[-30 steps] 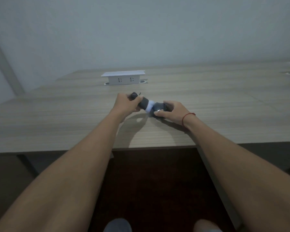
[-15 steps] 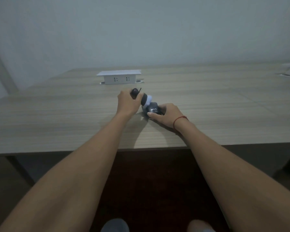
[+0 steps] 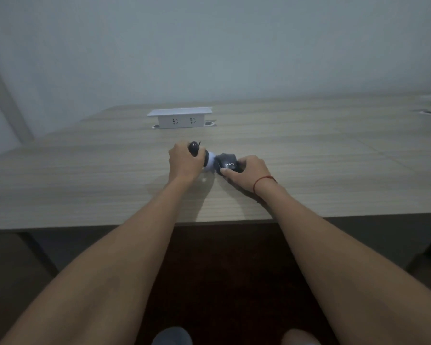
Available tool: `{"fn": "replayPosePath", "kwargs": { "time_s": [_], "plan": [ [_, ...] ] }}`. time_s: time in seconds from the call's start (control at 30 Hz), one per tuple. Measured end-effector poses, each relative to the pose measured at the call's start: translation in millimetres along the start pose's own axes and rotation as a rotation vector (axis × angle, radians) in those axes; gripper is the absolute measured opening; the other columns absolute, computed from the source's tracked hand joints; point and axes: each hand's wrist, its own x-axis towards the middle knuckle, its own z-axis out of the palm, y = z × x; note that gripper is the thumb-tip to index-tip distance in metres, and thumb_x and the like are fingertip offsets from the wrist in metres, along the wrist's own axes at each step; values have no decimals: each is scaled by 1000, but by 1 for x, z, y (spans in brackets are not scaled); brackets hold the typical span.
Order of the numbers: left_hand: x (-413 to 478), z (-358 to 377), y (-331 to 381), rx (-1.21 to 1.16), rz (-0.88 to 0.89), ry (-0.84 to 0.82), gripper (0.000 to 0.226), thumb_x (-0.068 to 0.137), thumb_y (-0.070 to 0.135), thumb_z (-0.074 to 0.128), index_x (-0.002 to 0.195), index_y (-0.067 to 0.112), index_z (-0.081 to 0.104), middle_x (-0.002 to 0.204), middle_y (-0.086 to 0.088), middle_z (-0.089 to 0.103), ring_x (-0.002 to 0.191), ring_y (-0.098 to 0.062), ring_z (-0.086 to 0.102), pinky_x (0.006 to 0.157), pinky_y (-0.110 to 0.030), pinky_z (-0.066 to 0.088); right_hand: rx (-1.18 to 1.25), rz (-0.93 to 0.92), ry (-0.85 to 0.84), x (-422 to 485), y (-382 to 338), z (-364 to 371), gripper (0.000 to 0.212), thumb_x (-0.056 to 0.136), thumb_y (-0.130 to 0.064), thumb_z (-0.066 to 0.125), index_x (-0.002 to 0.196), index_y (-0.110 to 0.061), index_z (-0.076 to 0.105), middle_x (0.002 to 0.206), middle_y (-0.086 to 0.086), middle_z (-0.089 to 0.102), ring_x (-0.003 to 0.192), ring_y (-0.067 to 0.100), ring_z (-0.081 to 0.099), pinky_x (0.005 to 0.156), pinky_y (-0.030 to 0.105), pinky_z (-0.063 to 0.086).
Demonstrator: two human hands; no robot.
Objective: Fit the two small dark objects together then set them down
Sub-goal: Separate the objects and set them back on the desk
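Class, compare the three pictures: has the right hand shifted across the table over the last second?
No. The right hand, closed on the lettered dark piece, sits just as far right of the white socket box.

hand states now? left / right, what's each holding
Left hand: closed on the dark piece with the white end.
Right hand: closed on the dark lettered piece.

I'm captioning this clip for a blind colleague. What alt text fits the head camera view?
Two bare hands, left hand and right hand, press two small dark objects together over a wooden table: a rounded piece on the left, a lettered dark piece on the right, something white between them. A white socket box sits behind.
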Motion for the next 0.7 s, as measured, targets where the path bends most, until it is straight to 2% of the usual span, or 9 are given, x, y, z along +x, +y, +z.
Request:
{"fn": "replayPosePath", "kwargs": {
  "time_s": [0.07, 0.13, 0.17, 0.23, 0.33, 0.53, 0.63, 0.7],
  "plan": [
    [-4, 1, -2, -65, -26, -8, 24, 86, 26, 67, 80, 3, 67, 75, -7, 65, 72, -21, 61, 66, -31, 52, -14, 1, 6, 0, 0, 1, 30, 78, -41, 71, 94, -16, 68, 91, 4, 70, 85, 20, 65, 77, 33, 53],
    [-7, 4, -5, -34, -47, -25, 19, 85, 25, 67, 80, 7, 66, 74, -4, 62, 70, -18, 59, 58, -19, 44, -21, 3, 13, 0, -1, 1, 31, 78, -42, 71, 94, -15, 69, 92, 5, 71, 85, 20, 65, 79, 35, 55],
    [-8, 5, -7, 17, -66, -12, 21, 84, 25, 68, 76, 6, 64, 71, -4, 61, 67, -19, 57, 53, -18, 39, -22, 2, 22, 0, -1, 1, 31, 78, -42, 71, 93, -15, 69, 91, 5, 71, 84, 21, 66, 80, 36, 55],
    [-7, 5, -10, 126, -123, 21, 29, 81, 27, 68, 72, 0, 61, 70, -9, 62, 66, -26, 58, 53, -25, 40, -37, -4, 38, -1, -2, 0, 30, 77, -43, 71, 90, -16, 70, 90, 6, 72, 84, 22, 66, 80, 37, 55],
    [-5, 6, -12, 281, -164, -17, 33, 78, 35, 67, 78, 2, 65, 77, -11, 69, 74, -31, 65, 64, -34, 50, -50, 3, 44, -4, -3, 1, 31, 77, -45, 70, 89, -16, 71, 90, 6, 72, 84, 23, 67, 79, 38, 56],
    [-8, 2, -22, 408, -233, -53, 55, 75, 57, 65, 91, 4, 63, 94, -12, 68, 87, -32, 66, 66, -34, 48, -105, 23, 54, -9, -7, 4, 39, 76, -55, 65, 88, -18, 62, 94, 6, 68, 85, 25, 65, 78, 38, 55],
    [-11, -5, -19, 441, -198, -15, 61, 77, 61, 62, 97, 3, 61, 102, -14, 65, 94, -33, 63, 70, -36, 47, -182, -19, 72, -13, -11, 5, 53, 78, -58, 62, 107, -15, 55, 108, 6, 62, 97, 28, 61, 83, 39, 51],
    [-12, -8, -21, 419, -120, -29, 57, 83, 53, 60, 114, 5, 56, 118, -14, 58, 108, -33, 57, 84, -40, 47, -221, -104, 86, -12, -13, 9, 61, 82, -53, 62, 125, -11, 47, 124, 8, 56, 111, 30, 56, 93, 42, 47]
  ]
}}
